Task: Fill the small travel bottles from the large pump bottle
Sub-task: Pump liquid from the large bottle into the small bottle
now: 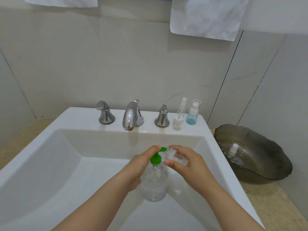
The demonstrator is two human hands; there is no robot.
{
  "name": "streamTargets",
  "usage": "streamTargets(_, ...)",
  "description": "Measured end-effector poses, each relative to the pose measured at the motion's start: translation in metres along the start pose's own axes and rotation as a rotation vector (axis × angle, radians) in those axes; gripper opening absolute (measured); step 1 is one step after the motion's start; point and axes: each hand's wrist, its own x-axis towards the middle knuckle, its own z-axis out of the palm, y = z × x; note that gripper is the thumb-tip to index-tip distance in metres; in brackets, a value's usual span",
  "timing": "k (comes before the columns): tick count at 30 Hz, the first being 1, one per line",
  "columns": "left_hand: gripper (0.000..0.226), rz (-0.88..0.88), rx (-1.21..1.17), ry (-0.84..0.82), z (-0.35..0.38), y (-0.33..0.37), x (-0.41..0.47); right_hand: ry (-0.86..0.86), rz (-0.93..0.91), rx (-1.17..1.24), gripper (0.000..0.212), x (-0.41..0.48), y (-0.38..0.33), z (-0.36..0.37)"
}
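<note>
You are working over the sink basin point(50, 164), with the large pump bottle point(154, 184) held upright in the middle of it. Your left hand point(141, 165) is wrapping the bottle's shoulder from the left, fingers curled around it, with one finger lying on top of the green pump head point(157, 155). Your right hand point(181, 161) is closed around a small clear travel bottle point(176, 157), tipping it on its side so its mouth is meeting the green nozzle; whether the nozzle is actually inside the neck is hard to tell.

The big bottle is looking clear, thin-walled and part full, so it is probably giving a little under your grip and carrying its weight low. Keeping hold high, at the shoulder under the collar, is likely steadying it best against the downward push. The small bottle is light and smooth, and is likely turning slick if liquid runs over it; gripping round its body and leaving the neck free seems the sound choice.

On the sink ledge, right of the tap point(131, 115), three more small bottles point(185, 114) are standing close together, one holding blue liquid. Another spray bottle point(233, 150) is lying in the dark bowl point(266, 147) on the desk point(266, 205).
</note>
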Motion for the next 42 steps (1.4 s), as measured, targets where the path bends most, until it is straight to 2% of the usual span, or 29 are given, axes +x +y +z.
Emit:
streamTargets(3, 0.078, 0.010, 0.000, -0.010, -0.002, 0.001, 0.003, -0.001, 0.009, 0.003, 0.053, 0.001, 0.003, 0.001)
streamTargets(7, 0.088, 0.005, -0.006, 0.019, -0.003, 0.001, 0.004, -0.023, 0.018, -0.012, 0.051, 0.000, 0.003, 0.000)
streamTargets(12, 0.048, 0.021, -0.013, 0.012, -0.003, 0.003, -0.003, -0.027, 0.032, 0.010, 0.052, -0.002, 0.002, 0.001)
streamTargets(18, 0.073, 0.077, 0.021, 0.030, -0.003, -0.004, 0.001, -0.035, 0.035, 0.030, 0.052, -0.002, 0.001, 0.002)
streamTargets(23, 0.074, 0.113, 0.025, 0.004, -0.003, -0.008, 0.008, -0.010, 0.030, 0.059, 0.050, -0.002, 0.000, 0.002)
streamTargets(28, 0.095, 0.118, 0.013, 0.030, -0.003, -0.009, 0.013, 0.011, 0.006, 0.067, 0.049, -0.001, -0.001, 0.002)
streamTargets(31, 0.088, 0.125, 0.023, 0.030, -0.002, -0.008, 0.013, 0.017, -0.004, 0.057, 0.050, 0.000, 0.000, 0.002)
streamTargets(37, 0.106, 0.100, 0.022, 0.034, -0.004, -0.007, 0.019, 0.010, -0.011, 0.058, 0.050, 0.001, -0.002, 0.001)
streamTargets(42, 0.098, 0.091, 0.011, -0.008, -0.006, -0.007, 0.021, 0.012, -0.014, 0.039, 0.050, 0.001, -0.001, 0.001)
